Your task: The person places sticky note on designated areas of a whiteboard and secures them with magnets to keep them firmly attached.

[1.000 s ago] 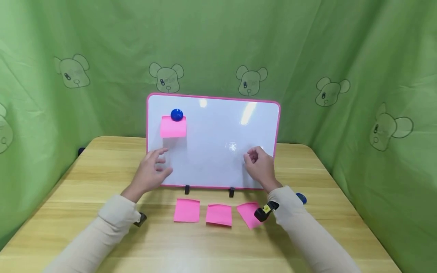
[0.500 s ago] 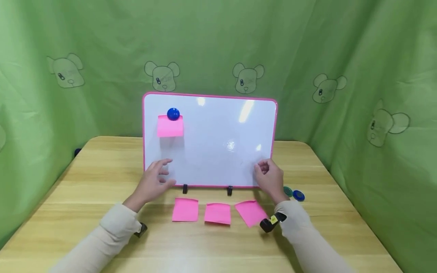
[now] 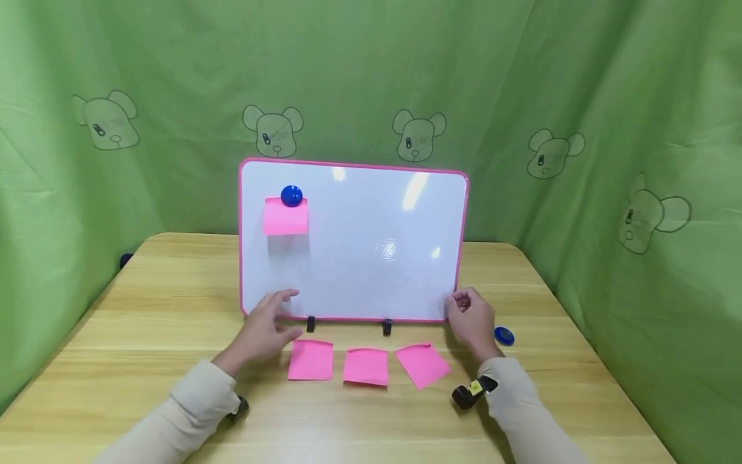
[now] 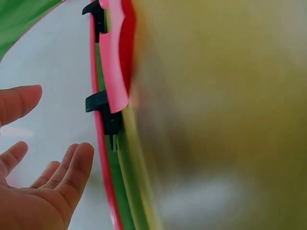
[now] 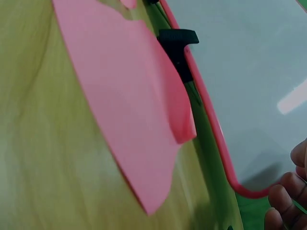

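Note:
A whiteboard (image 3: 359, 258) with a pink frame stands upright on the table. At its upper left a blue round magnet (image 3: 292, 196) sits on the top edge of a pink sticky note (image 3: 286, 218). My left hand (image 3: 263, 332) hovers before the lower left of the board, fingers spread and holding nothing. Near the lower right corner is my right hand (image 3: 472, 322), its fingers (image 5: 290, 191) loosely curled with nothing visible in them. Three pink sticky notes, the left one (image 3: 310, 361), the middle one (image 3: 366, 368) and the right one (image 3: 422, 365), lie in front.
Two black feet, the left (image 3: 310, 324) and the right (image 3: 387, 327), support the board's lower edge. Another blue round magnet (image 3: 504, 336) lies on the wooden table (image 3: 371, 432), right of my right hand. A green curtain (image 3: 359, 64) surrounds the table.
My right hand has moved down and right, from before the board to its lower right corner. My left hand has come lower. A green magnet seen briefly beside the blue one is now hidden.

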Available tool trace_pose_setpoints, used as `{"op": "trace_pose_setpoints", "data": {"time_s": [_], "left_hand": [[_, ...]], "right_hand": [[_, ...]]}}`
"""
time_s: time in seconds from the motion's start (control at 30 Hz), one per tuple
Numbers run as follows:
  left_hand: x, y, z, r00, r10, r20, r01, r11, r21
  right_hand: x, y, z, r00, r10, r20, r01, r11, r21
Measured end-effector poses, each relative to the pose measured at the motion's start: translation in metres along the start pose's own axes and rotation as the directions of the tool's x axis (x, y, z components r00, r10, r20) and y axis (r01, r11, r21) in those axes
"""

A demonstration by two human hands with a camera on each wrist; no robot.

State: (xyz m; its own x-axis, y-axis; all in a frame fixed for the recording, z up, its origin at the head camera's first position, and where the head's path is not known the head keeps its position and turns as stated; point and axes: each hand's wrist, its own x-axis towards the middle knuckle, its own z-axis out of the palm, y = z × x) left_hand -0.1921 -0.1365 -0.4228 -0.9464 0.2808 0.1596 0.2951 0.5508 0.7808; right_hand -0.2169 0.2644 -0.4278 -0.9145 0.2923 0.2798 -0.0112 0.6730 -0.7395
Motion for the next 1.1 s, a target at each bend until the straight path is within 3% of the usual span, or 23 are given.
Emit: {"op": "trace_pose_setpoints", "data": {"time_s": [0.3,0.5,0.73,0.97,1.1], "left_hand": [[-0.003,0.001,0.002,1.0,-0.013,0.018,0.014,1.0,-0.011],[-0.004,0.002,0.001,0.996,-0.039,0.078,0.038,0.999,0.014],[-0.007,0.006,-0.003,0.98,-0.086,0.179,0.073,0.995,0.074],[-0.006,0.007,-0.003,0.965,-0.071,0.251,0.034,0.989,0.146],[-0.005,0.006,-0.001,0.959,-0.091,0.267,0.049,0.986,0.161]], "right_hand": [[0.001,0.014,-0.006,1.0,-0.009,0.015,0.01,0.998,-0.055],[-0.001,0.02,-0.011,0.999,0.013,0.05,-0.008,0.995,-0.101],[-0.001,0.025,-0.015,0.997,0.009,0.08,0.002,0.99,-0.139],[-0.002,0.032,-0.021,0.994,0.023,0.11,-0.004,0.985,-0.174],[-0.003,0.035,-0.024,0.991,0.051,0.121,-0.026,0.98,-0.199]]}}
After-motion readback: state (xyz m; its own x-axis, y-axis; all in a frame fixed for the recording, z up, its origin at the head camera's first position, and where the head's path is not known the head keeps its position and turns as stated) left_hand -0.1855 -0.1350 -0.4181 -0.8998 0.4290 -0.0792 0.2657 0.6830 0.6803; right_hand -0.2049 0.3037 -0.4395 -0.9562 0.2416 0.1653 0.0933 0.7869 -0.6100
